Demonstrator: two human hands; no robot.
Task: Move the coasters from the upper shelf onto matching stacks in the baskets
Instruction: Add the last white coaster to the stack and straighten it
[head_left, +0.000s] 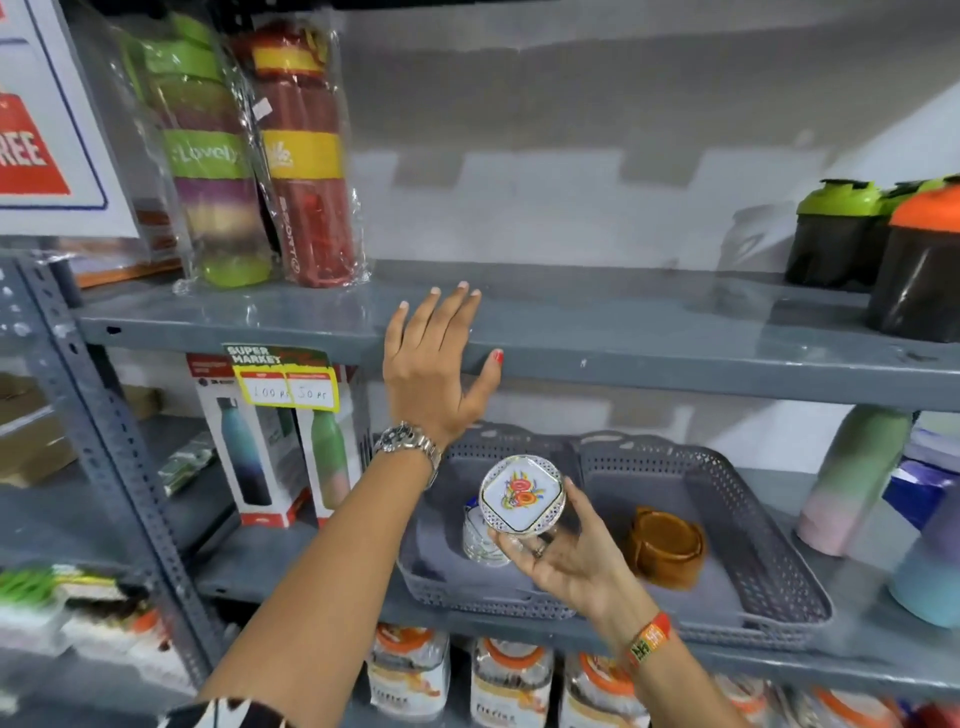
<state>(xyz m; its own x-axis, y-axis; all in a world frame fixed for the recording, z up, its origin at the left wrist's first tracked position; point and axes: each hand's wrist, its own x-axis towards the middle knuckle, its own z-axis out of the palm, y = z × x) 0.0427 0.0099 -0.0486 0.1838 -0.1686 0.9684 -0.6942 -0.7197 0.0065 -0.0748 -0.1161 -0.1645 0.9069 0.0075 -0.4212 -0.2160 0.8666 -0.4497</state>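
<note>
- Left hand (436, 364) resting flat on front edge of upper shelf (675, 332), fingers spread, gripping nothing; good as a brace w/ the other hand working below.
- Showing no coasters on the bare mid stretch of upper shelf; looking like the last one, tho far ends partly cut off by wrapped bottles (260, 156) at left end & shaker cups (883, 249) at right end.
- Right hand (566, 556) pinching floral coaster (522, 493) by its lower rim, fingertips only, face tilted toward camera, hovering over left basket (447, 577) on the lower shelf.
- Sitting directly beneath: white stack (480, 535), near centre of left basket – likely the match.
- Doing it well: levelling the coaster first, lowering straight down onto the white stack, lining up edges before letting go; loose pinch meaning slip risk if rushed.
- Staying clear of brown stack (667, 545) in right basket (779, 571) – wrong match by colour.
- Hard to make out: white stack mostly hidden behind coaster & fingers, so pattern match not confirmable; stack height unclear.
- Brown stack blurred; whether loose coasters or a holder, not tellable.
- Right basket's far corner & shelf's right end cut off at frame edge.
</note>
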